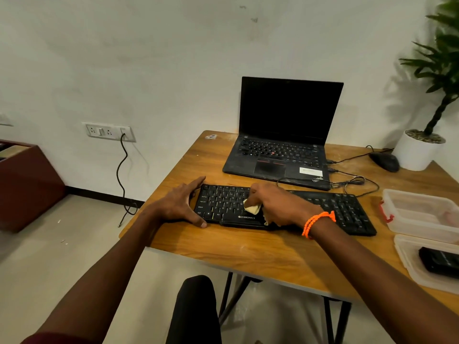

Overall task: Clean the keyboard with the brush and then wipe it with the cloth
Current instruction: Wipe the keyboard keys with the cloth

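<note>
I see the black keyboard (285,209) lying across the near middle of the wooden table (248,252), its long side toward me and its left end close to the table's left edge. My right hand (275,207) is on its left-centre keys, fingers curled around a small pale cloth (252,207) that it presses onto the keys just above the white brand lettering; an orange cord bracelet (318,223) circles that wrist. My left hand (183,204) is spread wide and holds nothing: it braces the keyboard's left end, the fingers reaching along the far corner and the thumb lying by the near corner. Behind the keyboard stands an open black laptop (285,135) with a dark screen, and cables (357,182) run from its right side. A black mouse (385,161) sits farther right, just beside a white pot (414,155) with a green plant. At the table's right edge are two clear plastic containers (422,214), the nearer one holding a dark object I cannot identify. On the wall to the left, a socket panel (109,132) has a black cord hanging to the floor.
</note>
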